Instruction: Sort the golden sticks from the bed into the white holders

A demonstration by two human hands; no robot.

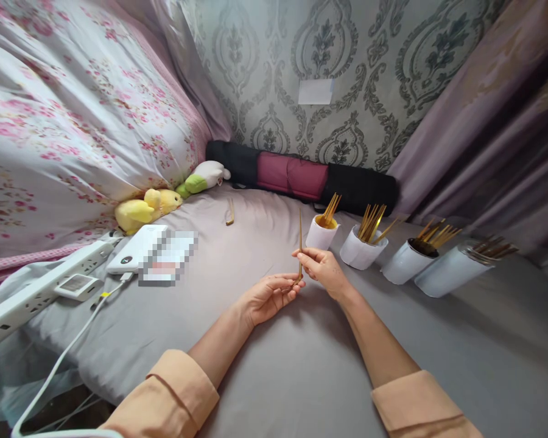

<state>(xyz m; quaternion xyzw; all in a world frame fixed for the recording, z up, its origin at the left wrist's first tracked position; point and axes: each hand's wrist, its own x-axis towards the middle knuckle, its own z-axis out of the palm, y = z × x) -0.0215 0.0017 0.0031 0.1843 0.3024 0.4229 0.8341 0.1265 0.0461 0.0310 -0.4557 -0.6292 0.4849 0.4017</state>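
Between the thumb and fingers of my right hand (pixel 320 267) is a thin brown stick (pixel 300 231), held upright with its tip pointing up. My left hand (pixel 270 296) lies palm up with curled fingers, closed around the stick's lower end; whether more sticks lie in that palm I cannot make out. Just past my right hand stands a white paper-wrapped cup (pixel 319 236) with a yellow inside and several sticks. To its right is a second white cup (pixel 361 252), also holding several sticks, one leaning out over the rim.
Two more wrapped containers, a white cup (pixel 404 266) and a larger tub (pixel 452 275), hold sticks farther right. A few thin sticks (pixel 229 213) lie on the grey sheet (pixel 256 237). At left are a power bank (pixel 134 250), white cable (pixel 68 347), power strip (pixel 50 292) and plush toys (pixel 148 210).
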